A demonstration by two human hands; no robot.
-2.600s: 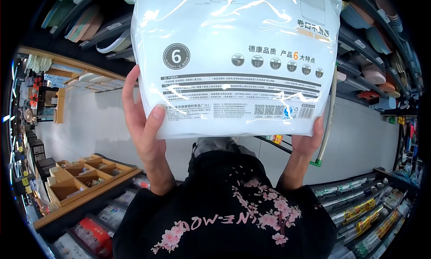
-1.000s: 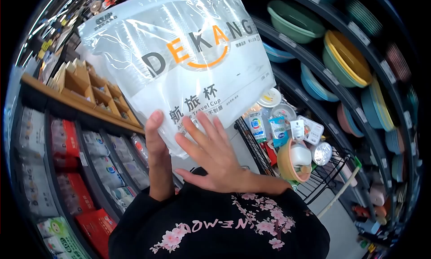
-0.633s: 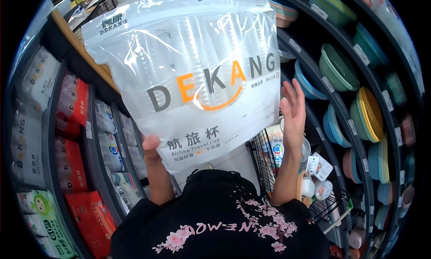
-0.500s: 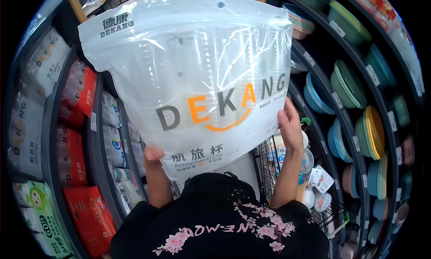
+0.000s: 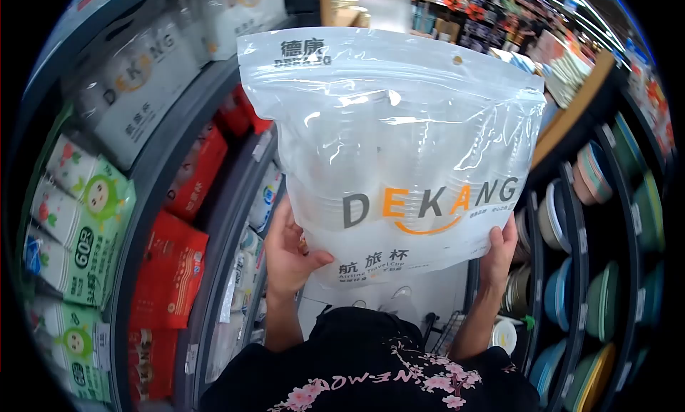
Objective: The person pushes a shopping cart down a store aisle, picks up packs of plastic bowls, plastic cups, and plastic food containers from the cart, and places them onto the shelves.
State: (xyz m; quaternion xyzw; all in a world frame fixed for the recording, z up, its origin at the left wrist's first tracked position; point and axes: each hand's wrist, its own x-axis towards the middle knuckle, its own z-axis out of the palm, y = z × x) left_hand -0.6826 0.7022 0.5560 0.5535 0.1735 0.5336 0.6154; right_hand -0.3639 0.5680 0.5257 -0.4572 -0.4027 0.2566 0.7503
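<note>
Head: glossy, translucent white DEKANG bag (image 5: 407,162)

A person wears a black top (image 5: 342,351) printed with clusters of pink blossoms (image 5: 453,385), small scattered petals (image 5: 405,349) and pink brush-style lettering (image 5: 367,378) across the front. Black sleeves (image 5: 239,373) end near the elbows, leaving forearms (image 5: 284,323) and hands (image 5: 290,249) bare; a pale shoe tip (image 5: 402,292) shows below.

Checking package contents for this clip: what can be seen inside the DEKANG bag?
Through its translucent upper part, the DEKANG bag shows clear cups in side-by-side stacks. The printed white lower part hides what lies behind it, so the cups cannot be counted.
</note>
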